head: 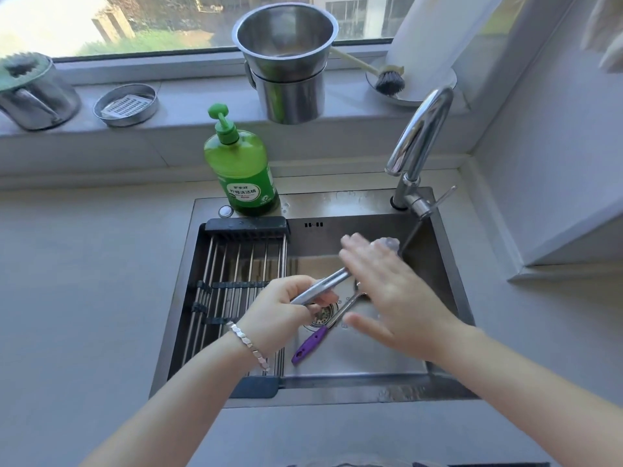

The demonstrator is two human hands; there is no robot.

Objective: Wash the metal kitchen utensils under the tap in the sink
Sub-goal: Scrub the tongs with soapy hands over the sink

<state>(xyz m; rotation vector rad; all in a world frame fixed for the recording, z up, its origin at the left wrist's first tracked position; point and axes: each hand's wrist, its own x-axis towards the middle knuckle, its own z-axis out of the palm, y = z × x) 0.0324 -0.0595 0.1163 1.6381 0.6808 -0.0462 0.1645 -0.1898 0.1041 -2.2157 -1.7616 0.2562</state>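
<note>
The green soap bottle point(241, 163) on the sink's point(337, 198) back rim bears a label point(247, 192) with white Chinese characters, apparently 柠檬洗洁精, its smaller print too small to read.

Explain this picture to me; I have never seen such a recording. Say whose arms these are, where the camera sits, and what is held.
No machine here: a person wears one camera on the head, looking down at their own hands over a kitchen sink. The left hand grips the handle of a metal utensil. The right hand, fingers straight, covers its far end, which is hidden. A purple-handled utensil lies on the sink floor; a drying rack spans the sink's left side. A green soap bottle and the tap stand behind.
</note>
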